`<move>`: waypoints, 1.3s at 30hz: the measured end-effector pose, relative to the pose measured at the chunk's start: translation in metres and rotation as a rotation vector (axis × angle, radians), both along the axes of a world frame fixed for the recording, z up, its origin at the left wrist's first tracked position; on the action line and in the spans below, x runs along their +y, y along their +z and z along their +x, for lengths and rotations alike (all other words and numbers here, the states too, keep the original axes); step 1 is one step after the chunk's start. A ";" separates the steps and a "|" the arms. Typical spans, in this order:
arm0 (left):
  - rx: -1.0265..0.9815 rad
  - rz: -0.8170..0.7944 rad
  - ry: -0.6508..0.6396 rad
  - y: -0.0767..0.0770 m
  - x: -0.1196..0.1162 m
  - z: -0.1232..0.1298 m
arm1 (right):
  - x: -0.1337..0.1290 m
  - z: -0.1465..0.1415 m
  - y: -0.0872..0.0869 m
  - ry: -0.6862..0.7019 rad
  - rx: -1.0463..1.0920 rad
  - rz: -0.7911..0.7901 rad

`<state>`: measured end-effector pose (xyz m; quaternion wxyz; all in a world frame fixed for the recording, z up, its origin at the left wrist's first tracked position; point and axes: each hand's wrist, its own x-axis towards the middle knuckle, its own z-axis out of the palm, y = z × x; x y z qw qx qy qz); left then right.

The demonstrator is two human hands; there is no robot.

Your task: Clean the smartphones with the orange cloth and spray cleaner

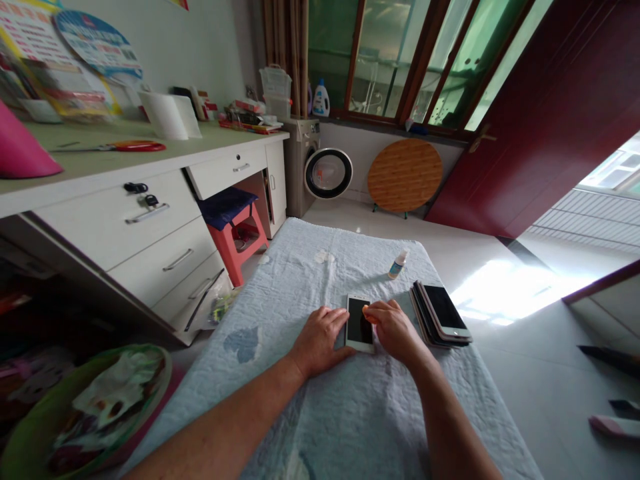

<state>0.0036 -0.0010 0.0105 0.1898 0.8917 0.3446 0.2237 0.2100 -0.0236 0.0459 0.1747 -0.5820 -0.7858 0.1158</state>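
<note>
A white phone (pixel 359 327) with a dark screen lies flat on the cloth-covered surface (pixel 280 293). My left hand (pixel 320 340) rests against its left edge, fingertips at the upper side and thumb near the bottom corner, fingers apart. Over the upper right of the screen, my right hand (pixel 393 327) has its fingers pinched round a small orange item (pixel 367 312), mostly hidden by the fingers. To the right is a stack of phones (pixel 443 313), the top one with a dark screen and white frame. A small spray bottle (pixel 397 265) stands beyond them.
Left of the covered surface stand a white desk (pixel 125 227), a pink stool (pixel 240 243) and a basket (pixel 165 373) with crumpled items. Farther back are a washing machine (pixel 297 167) with its door open and a round wooden table top (pixel 405 175).
</note>
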 end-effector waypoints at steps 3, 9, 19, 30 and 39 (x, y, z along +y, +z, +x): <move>0.000 0.010 -0.001 -0.001 0.000 0.000 | -0.003 -0.006 0.004 0.078 0.041 -0.030; 0.004 0.030 0.014 -0.001 -0.002 0.002 | -0.009 -0.019 0.010 0.193 0.061 -0.107; 0.012 0.027 0.011 -0.004 0.000 0.002 | -0.025 -0.026 0.020 0.313 0.082 -0.181; 0.059 0.019 0.019 -0.005 0.000 0.001 | -0.028 0.006 0.020 0.199 0.106 -0.239; 0.067 0.010 -0.013 -0.003 0.002 0.001 | -0.029 -0.028 0.016 0.261 0.092 -0.145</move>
